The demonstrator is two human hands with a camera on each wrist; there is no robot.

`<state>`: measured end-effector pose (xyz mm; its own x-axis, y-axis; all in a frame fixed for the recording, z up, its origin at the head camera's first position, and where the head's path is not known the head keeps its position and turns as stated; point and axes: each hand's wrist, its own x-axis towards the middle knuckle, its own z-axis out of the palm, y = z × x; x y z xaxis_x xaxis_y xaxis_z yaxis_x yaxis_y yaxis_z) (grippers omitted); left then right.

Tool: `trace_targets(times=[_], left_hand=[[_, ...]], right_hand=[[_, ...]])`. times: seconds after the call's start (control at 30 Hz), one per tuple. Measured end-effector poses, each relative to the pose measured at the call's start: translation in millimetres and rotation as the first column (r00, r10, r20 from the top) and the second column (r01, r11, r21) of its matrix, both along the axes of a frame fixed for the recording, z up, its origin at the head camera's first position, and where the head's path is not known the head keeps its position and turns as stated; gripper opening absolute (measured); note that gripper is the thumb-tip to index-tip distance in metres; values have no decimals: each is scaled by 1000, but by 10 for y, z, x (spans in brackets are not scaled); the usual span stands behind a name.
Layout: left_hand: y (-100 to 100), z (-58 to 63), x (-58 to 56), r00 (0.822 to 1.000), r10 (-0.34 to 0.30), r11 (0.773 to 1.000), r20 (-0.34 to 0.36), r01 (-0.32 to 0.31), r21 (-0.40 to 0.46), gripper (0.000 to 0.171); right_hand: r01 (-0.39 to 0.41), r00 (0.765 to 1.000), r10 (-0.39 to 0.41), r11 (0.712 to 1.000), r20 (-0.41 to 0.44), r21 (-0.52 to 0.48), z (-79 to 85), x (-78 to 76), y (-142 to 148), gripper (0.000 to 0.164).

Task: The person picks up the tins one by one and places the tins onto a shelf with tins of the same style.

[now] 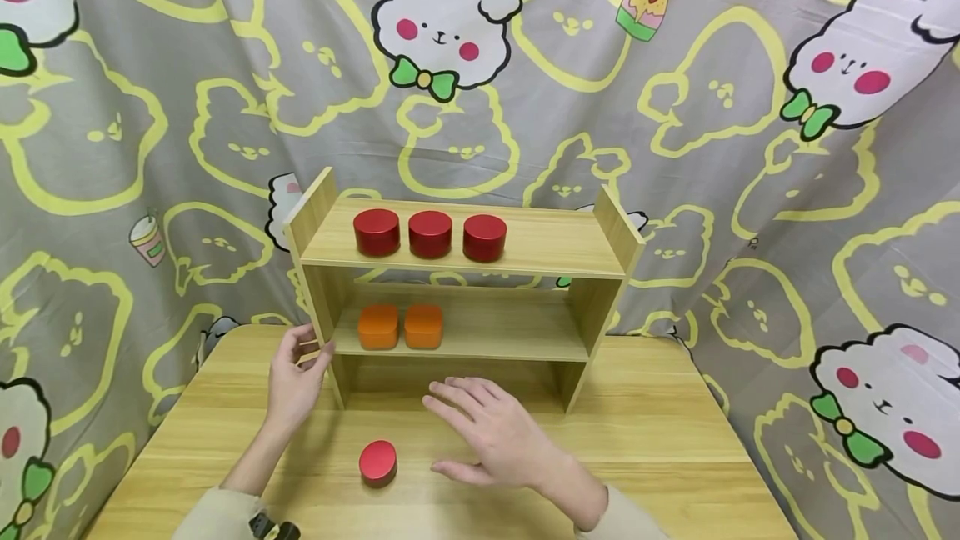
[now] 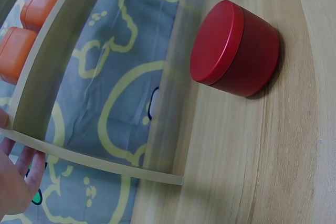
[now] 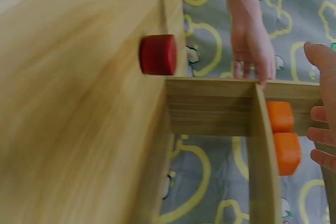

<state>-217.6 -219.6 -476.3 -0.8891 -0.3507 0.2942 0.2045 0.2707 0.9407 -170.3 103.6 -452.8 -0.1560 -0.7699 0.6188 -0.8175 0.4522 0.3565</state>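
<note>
A wooden shelf rack (image 1: 465,340) stands on the table. My left hand (image 1: 296,377) grips its left side panel at the middle board, thumb at the front edge and fingers on the outer face. My right hand (image 1: 498,436), fingers extended, hovers before the rack and holds nothing. Left of it, a red round tin (image 1: 378,463) stands alone on the table, touched by neither hand. On the top board, three more red tins (image 1: 431,234) stand in a row toward the left. The middle board carries two orange rounded-square tins (image 1: 423,327) side by side.
The wooden table (image 1: 660,440) extends on both sides of the rack. A grey curtain (image 1: 247,107) with cartoon animals hangs behind and at both sides. Raised side panels (image 1: 618,227) edge the top board.
</note>
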Motion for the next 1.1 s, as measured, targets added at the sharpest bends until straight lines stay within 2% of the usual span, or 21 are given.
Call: trace_targets(times=[0.33, 0.47, 0.7, 0.8, 1.1], left_hand=[[0, 4, 0, 1000, -1, 1000, 3, 1, 2, 34], [-1, 8, -2, 1000, -7, 1000, 7, 7, 3, 35], [-20, -8, -5, 999, -8, 1000, 40, 9, -10, 38], [-25, -14, -5, 999, -5, 1000, 48, 6, -12, 38], [-12, -4, -1, 1000, -6, 1000, 29, 7, -6, 37]], right_hand=[[46, 993, -59, 991, 106, 126, -290, 33, -100, 76], [67, 977, -101, 982, 188, 179, -390, 49, -149, 78], [96, 935, -182, 956, 305, 276, -537, 41, -231, 78], [89, 923, -193, 948, 333, 305, -583, 22, -265, 78], [49, 907, -194, 931, 374, 362, -653, -59, -400, 77]])
